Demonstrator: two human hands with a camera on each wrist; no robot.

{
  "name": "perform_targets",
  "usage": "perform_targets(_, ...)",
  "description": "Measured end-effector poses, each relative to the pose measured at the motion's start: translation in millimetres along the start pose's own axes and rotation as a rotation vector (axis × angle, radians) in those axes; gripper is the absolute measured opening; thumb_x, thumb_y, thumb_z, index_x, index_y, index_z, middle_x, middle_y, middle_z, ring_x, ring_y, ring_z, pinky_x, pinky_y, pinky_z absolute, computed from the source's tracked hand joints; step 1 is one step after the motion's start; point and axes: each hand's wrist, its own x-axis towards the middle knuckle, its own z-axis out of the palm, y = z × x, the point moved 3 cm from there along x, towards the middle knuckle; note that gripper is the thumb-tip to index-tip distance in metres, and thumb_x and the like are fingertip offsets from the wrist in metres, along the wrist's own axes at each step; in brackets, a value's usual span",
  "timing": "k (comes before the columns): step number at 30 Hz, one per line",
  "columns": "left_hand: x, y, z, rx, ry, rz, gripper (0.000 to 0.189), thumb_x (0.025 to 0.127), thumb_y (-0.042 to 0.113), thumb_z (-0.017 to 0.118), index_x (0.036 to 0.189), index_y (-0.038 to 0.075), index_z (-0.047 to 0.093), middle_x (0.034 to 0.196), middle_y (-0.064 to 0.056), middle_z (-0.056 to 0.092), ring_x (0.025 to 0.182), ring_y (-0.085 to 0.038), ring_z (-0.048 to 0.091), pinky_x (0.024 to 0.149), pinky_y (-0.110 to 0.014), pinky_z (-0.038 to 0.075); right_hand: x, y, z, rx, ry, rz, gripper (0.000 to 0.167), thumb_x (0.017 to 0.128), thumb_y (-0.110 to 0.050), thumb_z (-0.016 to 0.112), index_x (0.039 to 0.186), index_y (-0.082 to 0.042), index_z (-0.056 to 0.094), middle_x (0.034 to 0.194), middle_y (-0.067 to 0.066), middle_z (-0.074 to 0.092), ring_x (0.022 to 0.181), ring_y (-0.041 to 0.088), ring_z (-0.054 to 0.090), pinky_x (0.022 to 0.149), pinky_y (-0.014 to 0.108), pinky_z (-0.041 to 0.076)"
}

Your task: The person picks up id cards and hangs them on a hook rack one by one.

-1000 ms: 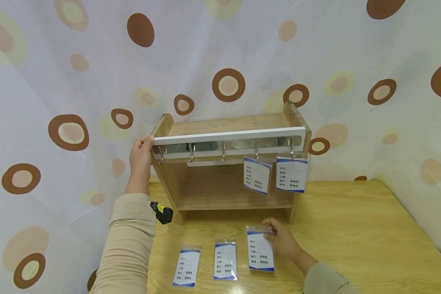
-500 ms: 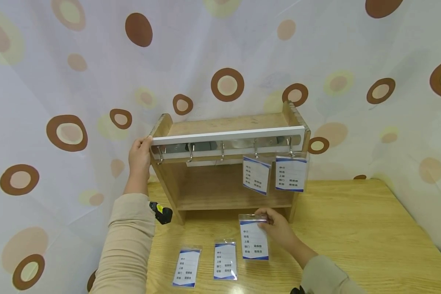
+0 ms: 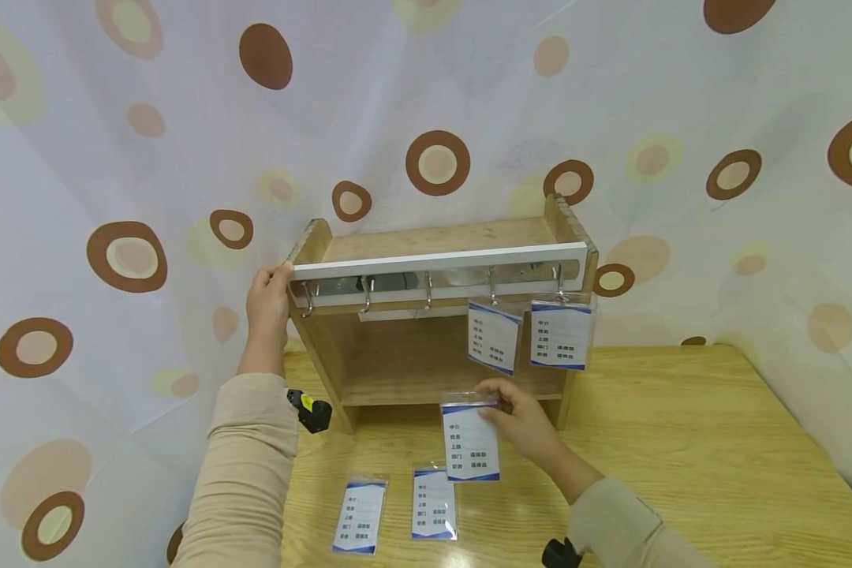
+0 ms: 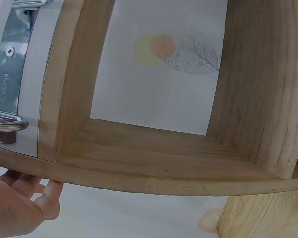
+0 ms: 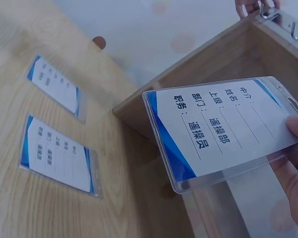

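Note:
My right hand (image 3: pixel 521 426) pinches a clear plastic ID badge (image 3: pixel 471 443) by its top right edge, fingers behind and thumb in front. In the right wrist view the badge (image 5: pixel 216 129) is lifted off the table, its slot near the thumb. At the upper left corner of a wooden shelf (image 3: pixel 454 355), my left hand (image 3: pixel 268 304) grips the side by the end of a white hook rail (image 3: pixel 433 259). The left wrist view shows its fingers (image 4: pixel 49 198) against the side panel. Two badges, a tilted one (image 3: pixel 493 337) and a straighter one (image 3: pixel 561 335), hang from the two rightmost hooks.
Two more badges, a left one (image 3: pixel 359 517) and a right one (image 3: pixel 435 503), lie flat on the wood-grain table (image 3: pixel 681 457) before the shelf. Three hooks on the rail's left bear no badge. A patterned cloth (image 3: pixel 184 142) stands behind.
My right hand has lifted the badge from the table and carried it up and left, so it now overlaps the top of the right-hand lying badge. My left hand stays at the shelf corner.

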Motion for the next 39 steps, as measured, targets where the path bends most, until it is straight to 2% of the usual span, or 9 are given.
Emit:
perform_targets(6,0.6,0.1,-0.1,-0.018,0.001,0.008,0.029,0.086,0.034,0.048,0.104,0.011,0.051,0.117,-0.002,0.044,0.103,-0.014,0.036,0.084,-0.033,0.030,2.7,-11.7,0.8,-0.022,0.003,0.017,0.026,0.078,0.005,0.057,0.103,-0.003,0.056,0.091,0.008,0.053,0.070,0.017,0.046,0.058,0.023,0.042)
perform_targets(12,0.4,-0.4,-1.0,-0.002,0.007,0.001,0.031,0.086,0.035,0.048,0.105,0.011,0.051,0.117,-0.001,0.044,0.102,-0.013,0.036,0.083,-0.032,0.029,2.2,-27.9,1.1,-0.033,-0.012,-0.021,0.026,0.079,0.003,0.057,0.104,-0.003,0.056,0.092,0.007,0.054,0.073,0.018,0.047,0.060,0.024,0.043)
perform_targets(19,-0.6,0.7,-0.4,-0.021,0.010,0.000,0.020,0.086,0.034,0.049,0.094,0.016,0.051,0.115,0.000,0.045,0.101,-0.013,0.036,0.082,-0.030,0.029,3.9,-46.5,2.2,-0.052,-0.023,-0.029,0.024,0.081,-0.001,0.057,0.104,-0.007,0.057,0.087,0.004,0.053,0.074,0.018,0.048,0.061,0.025,0.043)
perform_targets(28,-0.8,0.4,-0.3,0.000,0.005,0.001,0.026,0.087,0.036,0.047,0.100,0.014,0.051,0.115,-0.001,0.044,0.099,-0.013,0.036,0.077,-0.029,0.029,14.2,-59.2,0.6,-0.048,-0.022,-0.045,0.024,0.081,0.002,0.056,0.103,-0.008,0.056,0.086,0.005,0.052,0.074,0.019,0.047,0.060,0.026,0.043)
perform_targets(34,-0.4,-0.3,-0.7,-0.016,0.013,0.000,0.020,0.086,0.036,0.049,0.093,0.017,0.051,0.114,0.000,0.045,0.100,-0.013,0.036,0.079,-0.030,0.030,19.7,-64.6,-0.6,-0.019,-0.014,-0.093,0.026,0.080,0.004,0.056,0.104,-0.007,0.056,0.085,0.005,0.051,0.072,0.020,0.046,0.059,0.025,0.042)
perform_targets(39,-0.6,-0.2,-0.3,-0.033,0.009,-0.001,0.021,0.086,0.035,0.049,0.095,0.017,0.051,0.114,-0.001,0.045,0.100,-0.014,0.036,0.080,-0.031,0.030,24.6,-66.0,-1.3,0.001,-0.013,-0.082,0.027,0.080,0.004,0.056,0.104,-0.007,0.055,0.084,0.006,0.051,0.070,0.020,0.046,0.056,0.024,0.043)
